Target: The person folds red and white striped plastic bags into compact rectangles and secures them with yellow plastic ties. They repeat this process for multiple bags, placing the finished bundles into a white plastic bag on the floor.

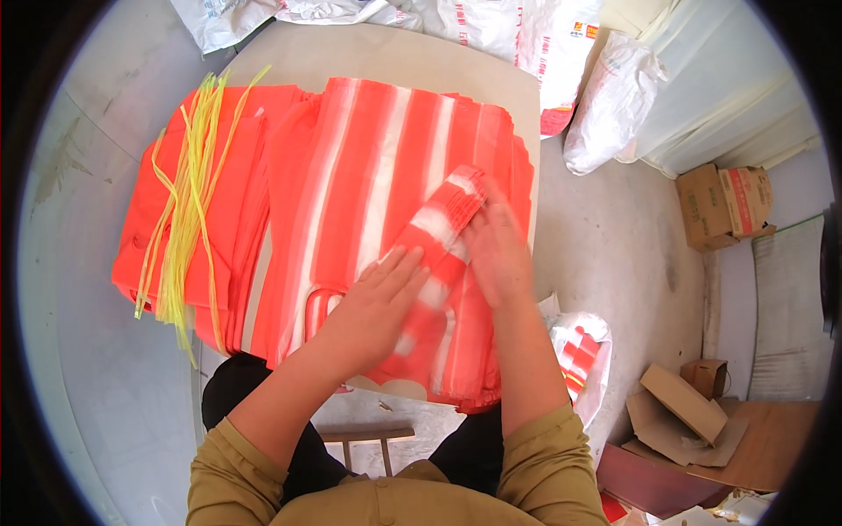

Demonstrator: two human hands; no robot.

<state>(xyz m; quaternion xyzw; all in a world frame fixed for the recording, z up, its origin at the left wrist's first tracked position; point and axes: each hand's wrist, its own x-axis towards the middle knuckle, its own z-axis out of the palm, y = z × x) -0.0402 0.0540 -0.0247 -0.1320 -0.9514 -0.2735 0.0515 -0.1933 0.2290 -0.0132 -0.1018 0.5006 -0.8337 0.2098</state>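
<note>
A tall stack of red-and-white striped plastic bags [386,149] covers the middle of the table. On top of it, slanting between my hands, lies a narrow folded bundle of the same striped plastic [436,219], blurred toward its near end. My left hand [373,307] rests on the bundle's left side with its fingers stretched out flat. Against the right edge, near the far end, is my right hand [498,250]; motion smears it, and how its fingers bend is unclear. A bunch of thin yellow plastic strips [195,197] lies on red folded bags [140,223] at the left.
The table's bare far part [395,48] shows behind the stack. White woven sacks [491,26] stand beyond it, another sack [614,101] at right. An open white sack [598,337] holds striped bundles on the floor. Cardboard boxes [724,206] and a wooden stool [368,434] are nearby.
</note>
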